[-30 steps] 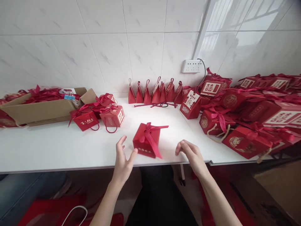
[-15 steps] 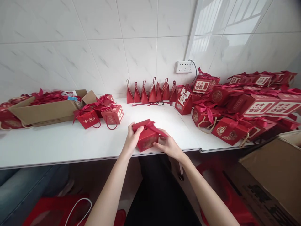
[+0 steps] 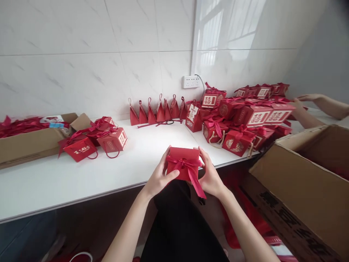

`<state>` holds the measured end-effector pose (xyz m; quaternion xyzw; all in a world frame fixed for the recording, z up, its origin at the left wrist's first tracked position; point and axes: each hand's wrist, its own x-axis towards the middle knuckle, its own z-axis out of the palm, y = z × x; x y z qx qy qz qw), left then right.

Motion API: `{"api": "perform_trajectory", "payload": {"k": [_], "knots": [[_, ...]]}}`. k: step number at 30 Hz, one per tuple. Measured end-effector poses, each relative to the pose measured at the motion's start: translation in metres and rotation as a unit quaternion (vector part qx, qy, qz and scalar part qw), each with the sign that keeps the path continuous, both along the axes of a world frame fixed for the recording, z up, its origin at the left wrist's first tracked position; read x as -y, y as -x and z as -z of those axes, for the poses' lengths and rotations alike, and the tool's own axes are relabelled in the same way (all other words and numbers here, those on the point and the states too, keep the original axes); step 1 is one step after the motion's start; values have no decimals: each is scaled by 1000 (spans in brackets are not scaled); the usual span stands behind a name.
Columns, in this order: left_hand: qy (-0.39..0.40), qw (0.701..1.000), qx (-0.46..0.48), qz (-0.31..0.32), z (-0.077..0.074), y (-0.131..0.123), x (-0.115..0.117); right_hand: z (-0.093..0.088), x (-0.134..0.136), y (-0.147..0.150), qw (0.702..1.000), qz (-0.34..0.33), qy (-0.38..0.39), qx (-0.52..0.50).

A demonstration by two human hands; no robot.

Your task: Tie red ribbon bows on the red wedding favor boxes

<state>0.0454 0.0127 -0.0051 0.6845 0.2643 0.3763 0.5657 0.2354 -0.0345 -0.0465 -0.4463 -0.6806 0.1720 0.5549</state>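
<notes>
While near the table edge (image 3: 89,197), red box (image 3: 183,154) between both hands (image 3: 158,179) (image 3: 212,179)

1 dark cable (image 3: 203,84) curves from a white socket panel (image 3: 191,82) on the tiled wall (image 3: 81,80).

At the front edge of the white table (image 3: 152,156), I'm seeing a small red box (image 3: 186,155) being held up, its bow side facing the holder. A glossy crimson ribbon (image 3: 195,182) is crossing that side, gathering into a bow (image 3: 179,162) near the middle, and one long tail is dangling past the lower right corner. Plain red is showing above.
</notes>
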Motion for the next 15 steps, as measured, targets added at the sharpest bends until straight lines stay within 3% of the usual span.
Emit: {"api": "perform_trajectory", "payload": {"k": [7, 11, 15], "knots": [[-14, 991, -15, 133, 6, -60, 8, -16, 53, -55, 980, 175, -72, 69], [-40, 958, -151, 240, 13, -94, 10, -33, 112, -88, 912, 393, -105, 44], [-115, 909, -213, 340, 4, -139, 18, -41, 173, -112, 854, 512, -77, 54]]}}
